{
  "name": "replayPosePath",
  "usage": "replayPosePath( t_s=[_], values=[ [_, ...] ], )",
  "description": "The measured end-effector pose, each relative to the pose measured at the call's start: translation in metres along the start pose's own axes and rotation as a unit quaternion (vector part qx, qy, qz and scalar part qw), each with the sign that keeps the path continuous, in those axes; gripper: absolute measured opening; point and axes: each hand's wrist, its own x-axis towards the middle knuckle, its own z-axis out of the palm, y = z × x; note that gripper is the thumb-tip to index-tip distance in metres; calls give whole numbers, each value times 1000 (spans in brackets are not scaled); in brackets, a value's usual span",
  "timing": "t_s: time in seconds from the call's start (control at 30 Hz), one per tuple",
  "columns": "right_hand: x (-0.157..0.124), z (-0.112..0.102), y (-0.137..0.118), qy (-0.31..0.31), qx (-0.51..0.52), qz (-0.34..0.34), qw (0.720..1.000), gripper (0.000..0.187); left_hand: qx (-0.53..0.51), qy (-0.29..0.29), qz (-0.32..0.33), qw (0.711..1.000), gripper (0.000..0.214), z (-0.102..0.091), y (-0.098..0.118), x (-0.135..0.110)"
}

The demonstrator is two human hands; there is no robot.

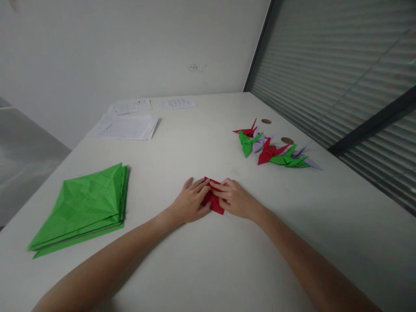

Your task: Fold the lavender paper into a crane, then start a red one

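Note:
A small piece of red origami paper [216, 204], folded, lies on the white table between my hands. My left hand [192, 200] presses on its left side, fingertips along the upper edge and thumb at the lower left. From the right, my right hand [236, 198] holds the same paper, its fingers reaching over the top and meeting the left fingertips. Both hands cover much of the paper, so the exact fold is hidden.
A stack of creased green paper sheets [91, 197] lies at the left. Several folded paper cranes [269, 151] in red, green and pale lilac sit at the right. Printed papers [126, 127] lie at the back left. Window blinds [341, 69] run along the right edge.

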Motion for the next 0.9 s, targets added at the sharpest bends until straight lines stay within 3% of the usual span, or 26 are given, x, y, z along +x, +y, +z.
replayPosePath(
  t_s=[0.4,0.9],
  values=[
    [-1,-9,-4,-15,18,3,1000,34,-3,9,-14,1000,35,0,-1,1],
    [-3,1,4,3,40,32,999,25,10,23,-34,999,24,6,-1,4]
  ],
)
